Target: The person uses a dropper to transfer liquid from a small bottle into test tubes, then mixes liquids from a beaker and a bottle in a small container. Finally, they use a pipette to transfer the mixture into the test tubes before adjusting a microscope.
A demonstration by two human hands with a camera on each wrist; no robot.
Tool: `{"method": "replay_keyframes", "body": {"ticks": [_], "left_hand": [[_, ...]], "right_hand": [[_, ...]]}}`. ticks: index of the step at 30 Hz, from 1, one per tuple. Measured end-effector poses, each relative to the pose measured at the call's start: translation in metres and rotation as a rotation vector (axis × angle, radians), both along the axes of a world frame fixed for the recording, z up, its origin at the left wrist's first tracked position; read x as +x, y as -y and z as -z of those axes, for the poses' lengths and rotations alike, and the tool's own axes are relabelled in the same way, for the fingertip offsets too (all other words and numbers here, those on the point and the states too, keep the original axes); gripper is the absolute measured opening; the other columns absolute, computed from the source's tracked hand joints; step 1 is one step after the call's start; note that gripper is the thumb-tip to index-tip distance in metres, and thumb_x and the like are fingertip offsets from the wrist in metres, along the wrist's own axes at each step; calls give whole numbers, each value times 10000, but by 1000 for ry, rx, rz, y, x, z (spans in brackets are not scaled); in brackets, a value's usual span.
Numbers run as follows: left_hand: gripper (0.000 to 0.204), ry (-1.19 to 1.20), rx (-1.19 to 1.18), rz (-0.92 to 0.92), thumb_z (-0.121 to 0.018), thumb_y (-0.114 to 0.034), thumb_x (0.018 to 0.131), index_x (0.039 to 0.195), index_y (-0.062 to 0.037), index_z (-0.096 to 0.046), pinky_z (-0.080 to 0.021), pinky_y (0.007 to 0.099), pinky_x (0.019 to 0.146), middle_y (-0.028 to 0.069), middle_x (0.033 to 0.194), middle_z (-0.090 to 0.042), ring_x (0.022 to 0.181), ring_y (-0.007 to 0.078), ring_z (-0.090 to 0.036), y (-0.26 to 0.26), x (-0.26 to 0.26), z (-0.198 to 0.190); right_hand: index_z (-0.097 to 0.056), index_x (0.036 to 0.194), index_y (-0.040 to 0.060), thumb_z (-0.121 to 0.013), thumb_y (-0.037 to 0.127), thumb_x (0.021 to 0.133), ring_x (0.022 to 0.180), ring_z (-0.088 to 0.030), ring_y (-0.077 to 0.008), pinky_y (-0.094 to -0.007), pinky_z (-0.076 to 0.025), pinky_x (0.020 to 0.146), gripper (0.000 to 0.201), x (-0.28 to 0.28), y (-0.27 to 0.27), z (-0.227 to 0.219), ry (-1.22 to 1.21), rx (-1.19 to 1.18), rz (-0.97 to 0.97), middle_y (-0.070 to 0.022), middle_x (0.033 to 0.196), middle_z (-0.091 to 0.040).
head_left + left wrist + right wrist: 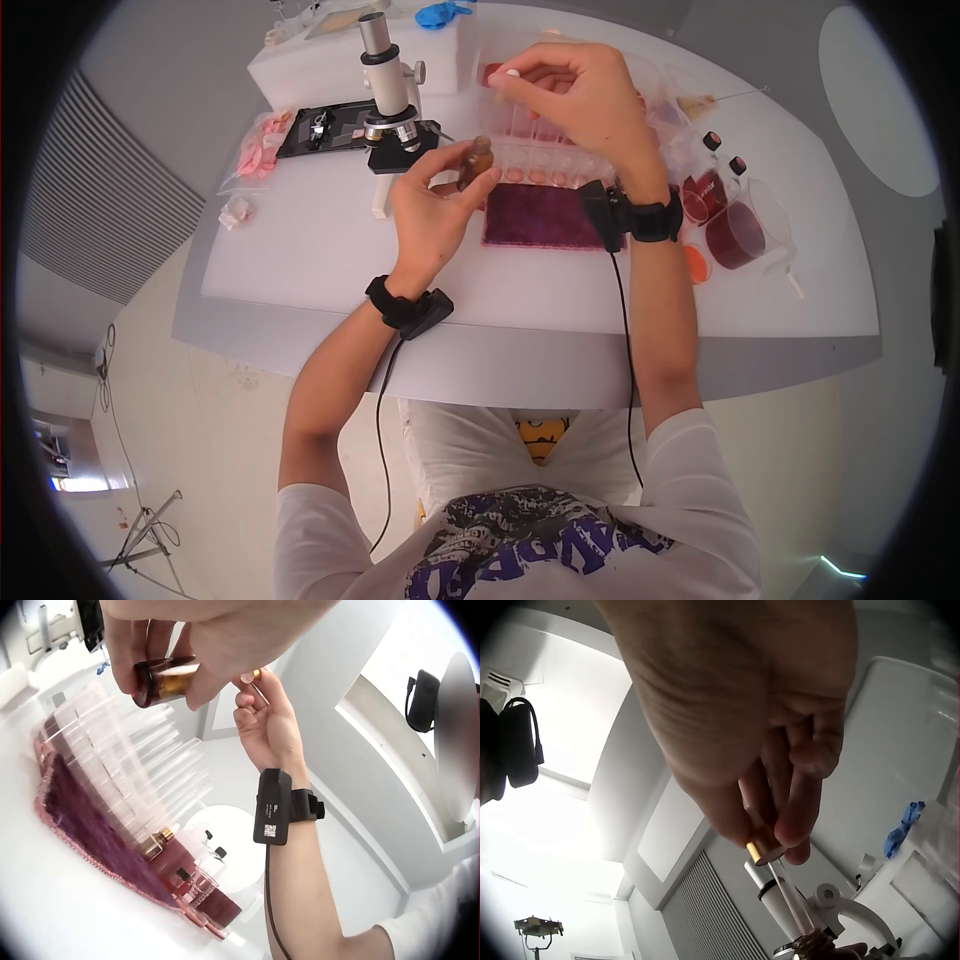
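Note:
My left hand (432, 215) holds a small amber glass bottle (477, 168) between thumb and fingers, above the table beside the microscope. In the left wrist view the bottle (169, 681) lies tilted in the fingers. My right hand (595, 100) is raised higher and to the right, pinching a dropper with a gold collar (763, 849). Its thin glass pipette (789, 889) points down toward the neck of the bottle (814, 945) in the right wrist view, and its lower end overlaps the neck there. The dropper's white bulb (513, 73) shows at the fingertips.
A microscope (390, 90) stands left of the hands, by a black tray (300, 135). A purple towel (545, 217) lies in front of a clear tube rack (540, 160). To the right are a beaker of dark red liquid (735, 237) and small black-capped bottles (711, 141). Behind sits a white foam box (300, 75).

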State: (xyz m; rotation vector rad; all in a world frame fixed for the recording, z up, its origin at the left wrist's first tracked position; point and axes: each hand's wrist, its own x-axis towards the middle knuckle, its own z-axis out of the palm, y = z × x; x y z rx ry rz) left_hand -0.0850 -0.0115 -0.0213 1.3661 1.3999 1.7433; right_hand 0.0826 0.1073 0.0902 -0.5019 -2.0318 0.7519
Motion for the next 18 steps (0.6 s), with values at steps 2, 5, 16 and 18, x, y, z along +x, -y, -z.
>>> {"method": "replay_keyframes", "body": {"ticks": [2,5,16,18], "left_hand": [[456,0,24,-20,-920,-144,937,1315,59,-763,-682,343,923,118,1169,-795,1040,160,-758,-1,-1,1],[447,-141,74,-83,-928,-137,924,1316,14,-777,-664,362,959,94,1200,-796,1067,164,-762,-1,-5,2],[445,-508,320,-274,-946,-62,859,1282,-23,-816,-614,323,889,98,1168,-789,980,201,-762,0,-8,4],[448,-515,329,-280,-946,-57,856,1284,-26,-817,-615,321,886,97,1173,-787,980,200,-762,-1,-8,4]], "right_hand": [[-861,996,25,-884,265,939,767,-782,-139,-270,-606,728,248,-2,2,0,52,-11,27,-86,866,-835],[-843,1017,-8,-883,199,950,786,-706,-76,-234,-548,708,221,-4,1,6,142,158,-44,-34,827,-780],[-860,981,-11,-898,168,883,745,-692,-111,-273,-537,700,208,12,1,1,359,-37,-202,-61,804,-769],[-873,1012,13,-905,220,869,784,-721,-146,-289,-555,737,254,13,-2,1,367,-26,-205,-87,840,-788]]}}
